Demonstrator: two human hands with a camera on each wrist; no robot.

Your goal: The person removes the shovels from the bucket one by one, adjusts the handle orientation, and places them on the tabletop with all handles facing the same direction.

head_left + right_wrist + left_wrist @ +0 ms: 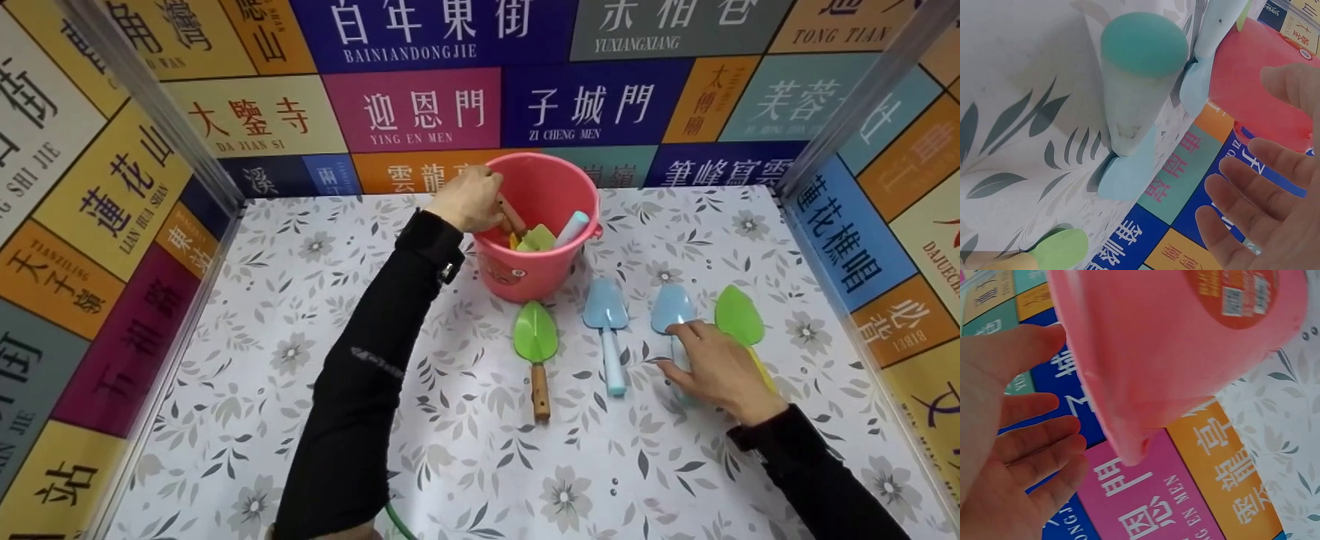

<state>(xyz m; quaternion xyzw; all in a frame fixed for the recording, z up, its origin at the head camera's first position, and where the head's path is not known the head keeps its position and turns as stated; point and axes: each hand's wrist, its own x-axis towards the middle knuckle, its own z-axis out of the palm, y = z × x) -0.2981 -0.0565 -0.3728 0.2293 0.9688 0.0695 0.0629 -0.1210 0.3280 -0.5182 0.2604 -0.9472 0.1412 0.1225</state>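
A pink bucket (517, 274) stands toward the back, several toy trowel parts inside it: a wooden handle (512, 216), a green blade (537, 238) and a light-blue handle (572, 228). My left hand (466, 199) is at its left rim; in the left wrist view its fingers are loosely spread, thumb tip right beside the rim. Over a light-blue trowel (671, 306) hovers my right hand (716, 367), its fingers apart in the right wrist view, where that trowel's teal-ended handle (1143, 50) shows. To the right lies a green trowel (739, 315) with a yellow handle.
Another light-blue trowel (604, 306) and a green trowel (535, 334) with a wooden handle lie in front of the bucket. Printed panels (420, 109) enclose the flower-patterned tabletop (300, 247) at the back and sides. A green cord (400, 521) shows by the left sleeve.
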